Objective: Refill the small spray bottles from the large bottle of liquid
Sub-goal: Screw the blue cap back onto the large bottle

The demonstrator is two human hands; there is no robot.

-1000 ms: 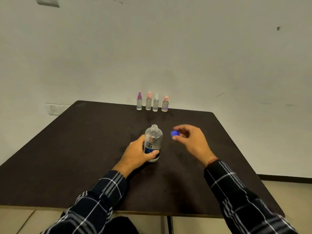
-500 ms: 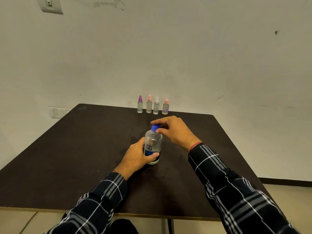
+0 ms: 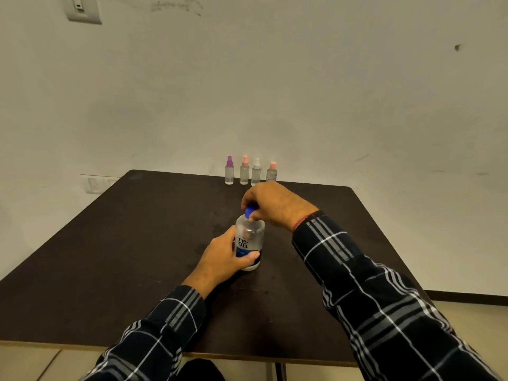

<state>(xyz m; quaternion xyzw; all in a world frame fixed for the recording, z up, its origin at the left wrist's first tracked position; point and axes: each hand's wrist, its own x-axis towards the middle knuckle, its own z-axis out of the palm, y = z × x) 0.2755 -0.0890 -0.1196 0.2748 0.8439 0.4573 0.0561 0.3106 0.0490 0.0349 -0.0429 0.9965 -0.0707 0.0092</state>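
Note:
A large clear bottle point(image 3: 251, 232) with a blue and white label stands upright in the middle of the dark table point(image 3: 110, 257). My left hand point(image 3: 222, 259) grips its lower body from the left. Its blue cap point(image 3: 250, 210) sits on the neck, pinched from above by the fingers of my right hand point(image 3: 275, 206). Several small spray bottles stand in a row at the table's far edge: a purple-topped one point(image 3: 229, 170), a pink-topped one point(image 3: 244, 170), a white-topped one point(image 3: 256, 172) and another pink-topped one point(image 3: 272, 171), partly hidden behind my right hand.
The table stands against a white wall. A wall switch point(image 3: 82, 9) is at the top left and a socket plate point(image 3: 94, 184) sits low beside the table's left far corner. Tiled floor point(image 3: 467, 312) shows to the right and below.
My right hand carried the blue cap from the right of the bottle onto its neck and now holds it there. My left hand has stayed on the bottle.

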